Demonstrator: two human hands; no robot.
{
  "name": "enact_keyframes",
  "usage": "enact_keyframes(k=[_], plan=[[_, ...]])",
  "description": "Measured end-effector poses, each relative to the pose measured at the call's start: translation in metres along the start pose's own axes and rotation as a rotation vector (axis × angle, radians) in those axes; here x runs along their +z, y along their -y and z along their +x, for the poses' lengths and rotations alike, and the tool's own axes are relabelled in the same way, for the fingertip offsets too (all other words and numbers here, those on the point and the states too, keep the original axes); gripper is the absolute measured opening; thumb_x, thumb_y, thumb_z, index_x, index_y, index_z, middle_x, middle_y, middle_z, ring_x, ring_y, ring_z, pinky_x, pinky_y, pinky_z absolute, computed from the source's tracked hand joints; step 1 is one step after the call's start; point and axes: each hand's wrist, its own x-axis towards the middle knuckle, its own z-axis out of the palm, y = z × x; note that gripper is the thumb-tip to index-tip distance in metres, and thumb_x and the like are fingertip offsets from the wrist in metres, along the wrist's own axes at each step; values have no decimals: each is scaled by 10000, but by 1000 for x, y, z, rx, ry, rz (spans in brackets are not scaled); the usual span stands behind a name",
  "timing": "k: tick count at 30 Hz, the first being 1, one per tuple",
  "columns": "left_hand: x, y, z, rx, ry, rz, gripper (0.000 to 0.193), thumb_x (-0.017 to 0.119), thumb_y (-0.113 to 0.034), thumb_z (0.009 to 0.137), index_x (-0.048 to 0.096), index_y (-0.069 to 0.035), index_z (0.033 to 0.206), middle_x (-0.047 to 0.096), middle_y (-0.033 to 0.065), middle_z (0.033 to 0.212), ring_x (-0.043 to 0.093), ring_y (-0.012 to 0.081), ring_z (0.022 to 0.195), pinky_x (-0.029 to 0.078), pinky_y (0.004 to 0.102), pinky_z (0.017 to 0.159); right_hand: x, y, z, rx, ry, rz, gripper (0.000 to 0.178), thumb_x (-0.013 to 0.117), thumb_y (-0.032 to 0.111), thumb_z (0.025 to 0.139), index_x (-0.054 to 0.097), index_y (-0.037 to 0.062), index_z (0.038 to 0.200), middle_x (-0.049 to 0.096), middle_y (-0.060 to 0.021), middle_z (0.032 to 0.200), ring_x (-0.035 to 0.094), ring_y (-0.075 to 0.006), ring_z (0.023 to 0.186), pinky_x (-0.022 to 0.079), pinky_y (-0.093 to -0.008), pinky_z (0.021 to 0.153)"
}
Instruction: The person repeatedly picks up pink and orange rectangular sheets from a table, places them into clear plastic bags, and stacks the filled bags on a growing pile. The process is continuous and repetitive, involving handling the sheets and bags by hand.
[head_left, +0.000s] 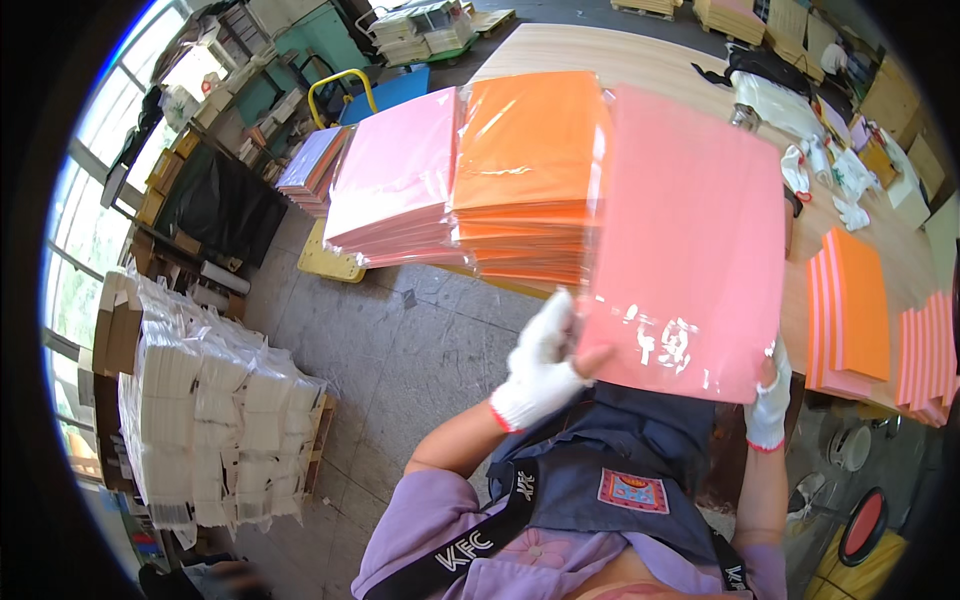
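A pink pack of paper in shiny clear wrap is held up in front of me, tilted. In a white knit glove with a red cuff, my left hand is closed on its lower left edge, the bare thumb lying on the front. My right hand, gloved the same way, grips the lower right edge; most of its fingers are hidden behind the pack. Just left of the pack stands a stack of orange wrapped packs, and beside that a stack of light pink wrapped packs.
A wooden table reaches from the back to the right. It bears orange and pink stacks, white gloves and plastic bags. A tall wrapped stack on a pallet stands at left, with a yellow-handled trolley farther back.
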Motion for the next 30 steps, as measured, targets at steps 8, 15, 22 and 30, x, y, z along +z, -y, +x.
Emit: enact_keyframes(k=[8, 15, 22, 30], plan=[[-180, -61, 27, 507, -479, -149, 424, 567, -131, 973, 494, 35, 1357, 592, 119, 1258, 572, 167, 1134, 483, 305, 924, 237, 33, 167, 154, 535, -232, 329, 577, 311, 981, 557, -10, 1052, 629, -41, 882, 521, -82, 552, 479, -260, 494], [-338, -63, 82, 188, -346, -72, 387, 611, -255, 968, 580, 13, 1246, 678, 87, 999, 677, 160, 788, 579, 321, 594, 345, 16, 254, 177, 783, -832, 473, 549, 458, 959, 611, -8, 918, 675, -123, 701, 648, -207, 576, 521, -313, 552], [-410, -31, 74, 107, -417, 468, 432, 532, -293, 987, 629, 43, 1240, 644, 23, 1029, 583, 95, 887, 498, 265, 676, 258, 93, 159, 342, 1019, -266, 364, 547, 314, 1004, 605, 42, 1239, 701, -80, 894, 615, -95, 612, 496, -246, 523], [-317, -18, 59, 591, -817, 838, 468, 575, -253, 1001, 484, -28, 1402, 625, 155, 1271, 657, 248, 1072, 519, 344, 928, 32, 17, 48, 700, 417, -259, 317, 536, 227, 1004, 590, 51, 1263, 687, -77, 893, 634, -113, 619, 518, -262, 526]])
